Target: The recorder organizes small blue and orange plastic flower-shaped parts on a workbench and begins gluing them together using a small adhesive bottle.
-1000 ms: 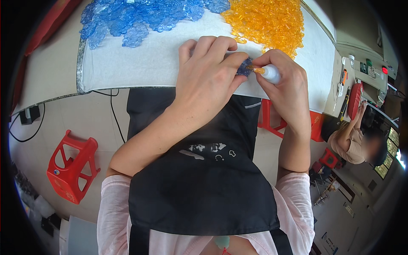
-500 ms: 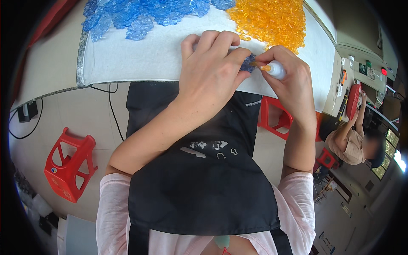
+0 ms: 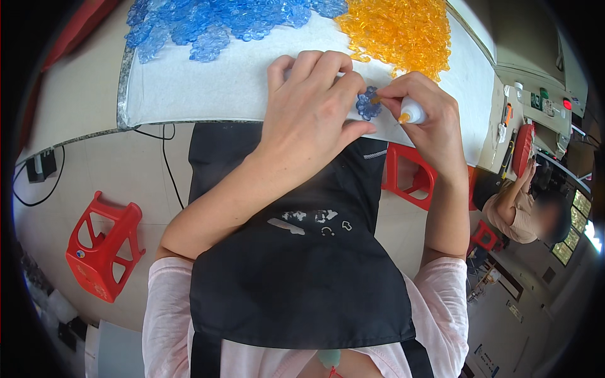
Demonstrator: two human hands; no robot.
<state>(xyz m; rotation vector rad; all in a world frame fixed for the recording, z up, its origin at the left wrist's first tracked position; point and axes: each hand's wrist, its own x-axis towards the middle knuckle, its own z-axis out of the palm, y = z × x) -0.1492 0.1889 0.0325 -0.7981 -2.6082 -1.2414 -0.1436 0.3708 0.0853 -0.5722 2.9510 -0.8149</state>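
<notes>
Blue bead flower [image 3: 368, 104] is held at the near edge of the bench [image 3: 208, 94], just above the white cover, pinched between the thumb and fingertips of the left hand [image 3: 309, 120]. That grip is closed on the piece from its left side, with the palm turned down and the fingers arched over it, so most of the flower is hidden and only its right half is seen. From the right, a small white glue bottle [image 3: 413, 113] with an orange nozzle is clasped in the right hand [image 3: 425, 116], whose fingers are wrapped fully round the body. The bottle's long axis is laid nearly level, pointing left toward the flower, and the nozzle tip is brought up against the flower's right edge (whether it truly touches cannot be told). The flower thus lies directly left of the nozzle, between the two hands, and both hands are set equally close to it. Further back on the bench, a heap of blue beads [image 3: 214, 22] and a heap of orange beads [image 3: 400, 31] are spread, well apart from the hands.
</notes>
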